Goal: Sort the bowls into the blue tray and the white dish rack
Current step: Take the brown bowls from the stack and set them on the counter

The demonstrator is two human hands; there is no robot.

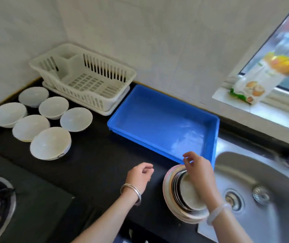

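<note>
Head: blue tray (pixel 159 109), white dish rack (pixel 86 79)

Black desk (pixel 94 160) bearing, from left: six white bowls (pixel 51 143) set upside down in a cluster; white dish rack (pixel 86 78) on its drip tray; blue tray (pixel 164 123); a nested stack of bowls (pixel 184 193) beside the sink (pixel 255 174).

Left hand (pixel 140 176), wrist ringed by silver bangles, reaches toward 1 o'clock, fingers loosely curled, holding nothing. Right hand (pixel 198 170), wrist wearing a pale bracelet, points toward 11 o'clock, fingers bent downward.
</note>
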